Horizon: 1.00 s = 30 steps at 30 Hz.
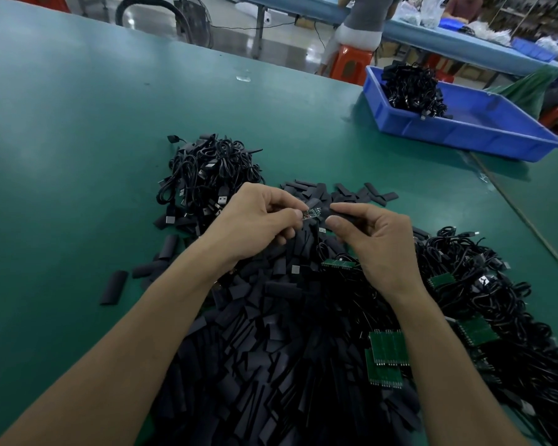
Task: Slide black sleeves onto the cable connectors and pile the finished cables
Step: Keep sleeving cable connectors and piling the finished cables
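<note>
Our left hand (255,222) pinches a connector (312,213) between thumb and fingers. Our right hand (379,244) pinches a sleeve (342,215) just beside it, toward the table's (78,123) near edge.

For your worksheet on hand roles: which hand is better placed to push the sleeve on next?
Right hand: it pinches the black sleeve just beside the connector, which the left hand holds.

factory assembly floor; long green worktables (78,107), blue parts bins (464,133), cable heaps (207,169)
</note>
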### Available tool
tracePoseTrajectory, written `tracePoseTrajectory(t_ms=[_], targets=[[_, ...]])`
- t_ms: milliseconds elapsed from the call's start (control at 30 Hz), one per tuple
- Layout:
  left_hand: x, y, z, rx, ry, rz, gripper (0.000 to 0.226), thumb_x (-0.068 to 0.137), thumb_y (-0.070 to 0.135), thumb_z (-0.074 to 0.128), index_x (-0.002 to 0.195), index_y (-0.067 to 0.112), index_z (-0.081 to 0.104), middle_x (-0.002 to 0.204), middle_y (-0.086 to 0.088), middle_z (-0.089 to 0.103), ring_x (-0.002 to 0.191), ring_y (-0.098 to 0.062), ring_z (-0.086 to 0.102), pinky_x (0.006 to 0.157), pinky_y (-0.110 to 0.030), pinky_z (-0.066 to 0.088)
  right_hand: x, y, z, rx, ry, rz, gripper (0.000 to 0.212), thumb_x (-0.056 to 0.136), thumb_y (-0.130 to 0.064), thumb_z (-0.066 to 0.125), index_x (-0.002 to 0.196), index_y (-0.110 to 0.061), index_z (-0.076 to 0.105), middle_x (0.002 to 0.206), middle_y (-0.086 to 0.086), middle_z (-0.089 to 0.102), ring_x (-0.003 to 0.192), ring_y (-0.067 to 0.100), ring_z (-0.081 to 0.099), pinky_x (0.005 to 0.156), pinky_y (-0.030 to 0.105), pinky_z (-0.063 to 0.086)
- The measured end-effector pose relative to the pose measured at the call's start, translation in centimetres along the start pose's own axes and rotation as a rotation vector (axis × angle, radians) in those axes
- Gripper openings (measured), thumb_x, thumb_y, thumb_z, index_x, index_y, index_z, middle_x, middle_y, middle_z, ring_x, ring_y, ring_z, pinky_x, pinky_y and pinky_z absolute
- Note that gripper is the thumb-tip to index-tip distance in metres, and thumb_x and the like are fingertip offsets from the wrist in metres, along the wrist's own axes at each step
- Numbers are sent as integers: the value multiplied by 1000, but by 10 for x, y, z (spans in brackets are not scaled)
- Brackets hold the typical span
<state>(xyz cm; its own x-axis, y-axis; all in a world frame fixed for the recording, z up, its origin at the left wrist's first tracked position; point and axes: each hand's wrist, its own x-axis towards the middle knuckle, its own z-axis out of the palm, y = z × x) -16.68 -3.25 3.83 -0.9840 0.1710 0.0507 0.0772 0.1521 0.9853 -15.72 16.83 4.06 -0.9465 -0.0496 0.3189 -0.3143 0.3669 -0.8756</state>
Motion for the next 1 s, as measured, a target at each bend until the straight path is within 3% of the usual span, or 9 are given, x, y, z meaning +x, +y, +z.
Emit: tracePoseTrajectory(t_ms=[133, 333, 467, 600, 667, 800, 900, 1000], targets=[[-1, 2, -3, 12, -50, -11, 19, 95, 2, 63, 91, 15, 76, 67, 4, 70, 60, -4, 62, 56, -16, 51, 3, -2, -5, -2, -68, 14, 22, 81, -17, 80, 94, -33, 73, 76, -12, 76, 64, 3, 67, 65, 15, 52], [-2, 0, -5, 44, -105, -9, 16, 94, 6, 66, 91, 16, 77, 65, 1, 69, 63, -7, 65, 60, -16, 53, 2, -5, -5, 14, -220, 7, 22, 73, -35, 77, 94, -32, 76, 82, -5, 77, 70, 9, 69, 69, 19, 55], [-1, -3, -4, -33, -73, -6, 5, 90, 8, 73, 94, 11, 70, 70, -4, 74, 66, -12, 70, 62, -23, 57, 2, -4, -5, 34, -190, -22, 19, 76, -33, 76, 95, -29, 76, 78, -4, 76, 68, 11, 69, 69, 22, 55], [-1, -4, -6, 93, -48, -33, 16, 87, 33, 76, 86, 17, 73, 77, -4, 77, 72, -23, 72, 73, -40, 59, 1, -2, -5, 3, -147, -63, 14, 81, -29, 74, 95, -30, 74, 75, -10, 74, 65, 10, 68, 68, 21, 55], [-2, -4, -5, 163, -56, -67, 29, 88, 46, 72, 78, 18, 75, 74, -3, 76, 67, -26, 66, 66, -41, 52, 0, -1, -5, -4, -138, -72, 13, 82, -27, 74, 95, -30, 73, 74, -13, 73, 65, 8, 68, 68, 19, 54], [-3, -2, -4, 156, -92, -82, 28, 90, 42, 71, 74, 19, 74, 68, -5, 74, 59, -19, 50, 57, -32, 38, -1, -2, -4, 1, -174, -65, 20, 76, -35, 75, 96, -34, 74, 82, -11, 76, 72, 8, 70, 71, 20, 55], [-5, -1, -2, 87, -107, -95, 24, 89, 40, 73, 79, 18, 75, 81, -21, 71, 64, -21, 50, 63, -37, 39, 0, -1, -2, 4, -190, -73, 22, 76, -35, 76, 98, -37, 74, 89, -11, 77, 80, 8, 72, 76, 22, 56], [-6, 0, -2, 35, -107, -110, 21, 89, 35, 74, 80, 15, 75, 82, -17, 74, 67, -21, 54, 68, -38, 42, -1, 1, -1, -10, -154, -94, 21, 78, -35, 75, 99, -36, 74, 87, -12, 76, 76, 9, 71, 74, 24, 56]])
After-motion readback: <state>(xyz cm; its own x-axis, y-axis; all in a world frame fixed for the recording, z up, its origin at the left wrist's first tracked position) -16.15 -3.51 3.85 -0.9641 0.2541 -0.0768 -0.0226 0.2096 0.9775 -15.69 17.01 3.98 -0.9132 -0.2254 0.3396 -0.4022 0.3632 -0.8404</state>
